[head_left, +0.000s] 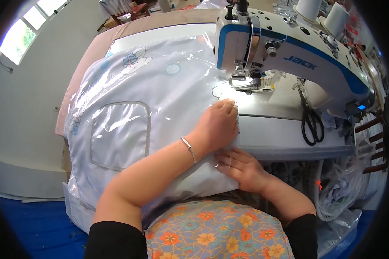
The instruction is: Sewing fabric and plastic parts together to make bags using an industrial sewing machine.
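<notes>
A large pale fabric piece with a glossy, see-through surface lies over the left of the sewing table. It carries cartoon prints and a grey-edged pocket-shaped panel. Its right edge runs up to the lit presser foot of a white and blue sewing machine. Just in front of the foot, my left hand has its fingers closed on that edge. Nearer my body, my right hand rests on the fabric with fingers stretched out. The needle tip is lost in the glare.
Black-handled scissors lie on the table right of the foot. White thread cones stand behind the machine. Clear plastic hangs below the table at the right. A wooden chair stands at the back left, and a blue floor covering shows below.
</notes>
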{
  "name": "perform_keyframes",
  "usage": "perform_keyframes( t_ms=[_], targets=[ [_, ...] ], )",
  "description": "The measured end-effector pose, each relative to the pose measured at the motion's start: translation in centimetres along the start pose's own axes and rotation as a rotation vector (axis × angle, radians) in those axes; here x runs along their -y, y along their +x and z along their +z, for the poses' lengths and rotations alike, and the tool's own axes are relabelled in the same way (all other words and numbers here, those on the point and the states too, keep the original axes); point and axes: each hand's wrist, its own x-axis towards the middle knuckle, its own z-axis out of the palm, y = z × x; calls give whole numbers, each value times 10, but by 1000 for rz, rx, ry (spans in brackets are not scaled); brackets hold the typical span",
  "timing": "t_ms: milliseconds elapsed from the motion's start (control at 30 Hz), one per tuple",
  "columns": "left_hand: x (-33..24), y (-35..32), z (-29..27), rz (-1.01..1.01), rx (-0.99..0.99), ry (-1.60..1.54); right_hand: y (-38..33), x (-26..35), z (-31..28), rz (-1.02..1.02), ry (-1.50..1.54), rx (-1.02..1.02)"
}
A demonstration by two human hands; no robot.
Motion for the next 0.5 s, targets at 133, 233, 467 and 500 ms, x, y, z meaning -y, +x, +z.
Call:
perform_keyframes(
  t_ms=[133, 233, 467, 500],
  targets=[
    [0, -8, 4, 32, -52, 55, 3, 8, 10, -83, -20, 12],
    [3, -12, 0, 138, -46, 10, 10, 22, 31, -72, -7, -26],
    [-15, -42, -20, 68, 76, 122, -17, 44, 85, -61, 70, -272],
    [-23, -53, -17, 55, 79, 141, -35, 43, 78, -48, 81, -296]
  ],
)
